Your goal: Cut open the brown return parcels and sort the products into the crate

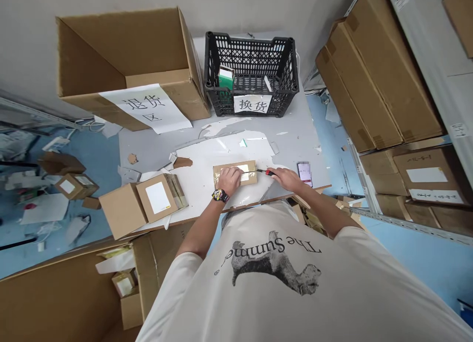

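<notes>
A small flat cardboard box with a white label and clear tape lies near the table's front edge. My left hand, a watch on its wrist, rests on the box's left part with curled fingers, gripping it. In my right hand, just right of the box, is a box cutter with a red and black handle. Its thin blade points left and reaches over the box's label; whether it cuts in cannot be made out. A phone with its screen lit lies to the right of this hand.
Behind stand a large open carton with a paper sign and a black plastic crate holding a green-and-white box. An open cardboard box sits at the table's left. Scraps litter the tabletop. Shelved cartons rise at right.
</notes>
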Demonstrator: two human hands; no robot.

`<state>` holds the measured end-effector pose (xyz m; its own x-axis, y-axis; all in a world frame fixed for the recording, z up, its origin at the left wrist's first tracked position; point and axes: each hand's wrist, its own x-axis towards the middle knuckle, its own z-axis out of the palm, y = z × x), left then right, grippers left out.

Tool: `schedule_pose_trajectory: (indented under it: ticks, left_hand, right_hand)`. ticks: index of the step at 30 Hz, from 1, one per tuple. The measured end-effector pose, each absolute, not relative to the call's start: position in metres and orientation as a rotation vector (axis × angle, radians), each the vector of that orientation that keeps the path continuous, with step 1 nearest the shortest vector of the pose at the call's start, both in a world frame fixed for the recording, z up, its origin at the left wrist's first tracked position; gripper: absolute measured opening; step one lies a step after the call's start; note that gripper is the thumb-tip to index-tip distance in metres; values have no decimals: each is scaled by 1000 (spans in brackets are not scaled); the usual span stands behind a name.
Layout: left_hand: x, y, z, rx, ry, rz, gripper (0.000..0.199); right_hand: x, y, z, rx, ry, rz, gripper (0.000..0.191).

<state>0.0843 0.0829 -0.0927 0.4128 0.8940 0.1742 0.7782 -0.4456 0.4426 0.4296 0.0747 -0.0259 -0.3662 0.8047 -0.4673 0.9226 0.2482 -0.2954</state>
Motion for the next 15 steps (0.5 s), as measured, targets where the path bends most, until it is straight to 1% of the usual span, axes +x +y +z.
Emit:
schedule_pose_trajectory:
  ticks: [5,11,15]
  left_hand:
    - [93,79,-100,2394,1392,530,35]
    - [92,85,-102,2396,1398,451,42]
    - [94,86,-102,2376,1434,387,44]
  right_hand:
    - [421,75,-24,1658,2305,-481,60]
    - [408,84,-34,1660,2312,-379,61]
    - [412,94,-41,1640,2371,-349,60]
